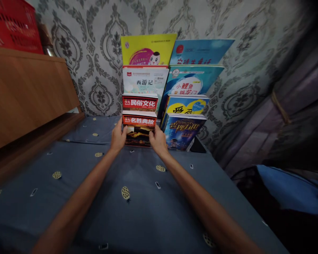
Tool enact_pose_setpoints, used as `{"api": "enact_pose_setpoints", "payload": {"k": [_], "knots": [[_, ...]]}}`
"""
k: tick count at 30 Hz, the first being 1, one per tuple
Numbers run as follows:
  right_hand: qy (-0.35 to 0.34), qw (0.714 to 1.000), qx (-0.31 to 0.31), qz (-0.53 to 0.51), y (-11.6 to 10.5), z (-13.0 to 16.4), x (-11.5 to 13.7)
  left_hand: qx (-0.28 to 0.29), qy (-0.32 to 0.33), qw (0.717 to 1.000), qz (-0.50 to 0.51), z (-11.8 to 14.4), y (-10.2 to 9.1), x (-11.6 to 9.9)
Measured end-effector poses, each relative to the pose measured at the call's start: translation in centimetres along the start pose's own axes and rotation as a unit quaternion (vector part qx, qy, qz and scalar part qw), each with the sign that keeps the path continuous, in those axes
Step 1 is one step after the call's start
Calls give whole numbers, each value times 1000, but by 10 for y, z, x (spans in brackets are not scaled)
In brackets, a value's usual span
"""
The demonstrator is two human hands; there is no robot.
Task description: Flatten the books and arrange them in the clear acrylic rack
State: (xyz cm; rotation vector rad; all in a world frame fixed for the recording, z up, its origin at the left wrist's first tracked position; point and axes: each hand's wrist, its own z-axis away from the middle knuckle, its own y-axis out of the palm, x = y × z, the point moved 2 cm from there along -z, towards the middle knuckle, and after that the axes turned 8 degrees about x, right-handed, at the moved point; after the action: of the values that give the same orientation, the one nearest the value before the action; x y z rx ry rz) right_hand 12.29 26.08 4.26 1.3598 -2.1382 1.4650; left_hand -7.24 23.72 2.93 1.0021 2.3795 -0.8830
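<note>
Red-banded book (pixel 139 128) stands upright at the front of the left column of a tiered display against the patterned wall (pixel 95 53), its lower edge meeting the blue spotted cloth (pixel 137 197). Left hand (pixel 118 135) clasps its left edge and right hand (pixel 157 140) its right edge, fingers curled round the sides and thumbs toward the cover, so the book is steadied squarely from both sides and kept in line with the row behind. Each book rises above the one in front, which leaves every title band readable: a second red-banded book (pixel 140 102), a white-covered book (pixel 144 80) and a yellow book (pixel 147 49) behind. A right column begins with a dark blue fantasy-cover book (pixel 182 132). Whatever rack supports the tiers is hidden by the covers. Lower halves of all rear covers are masked. A dark object (pixel 198 146) beside the right column cannot be identified, and the right-hand frame area is too dim to read.
</note>
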Motion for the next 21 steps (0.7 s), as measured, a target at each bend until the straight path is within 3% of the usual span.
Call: {"api": "enact_pose_setpoints", "payload": {"k": [21], "knots": [[22,999,-27,18,14,6,2,-10,-9,1000,22,-2,0,-3]]}}
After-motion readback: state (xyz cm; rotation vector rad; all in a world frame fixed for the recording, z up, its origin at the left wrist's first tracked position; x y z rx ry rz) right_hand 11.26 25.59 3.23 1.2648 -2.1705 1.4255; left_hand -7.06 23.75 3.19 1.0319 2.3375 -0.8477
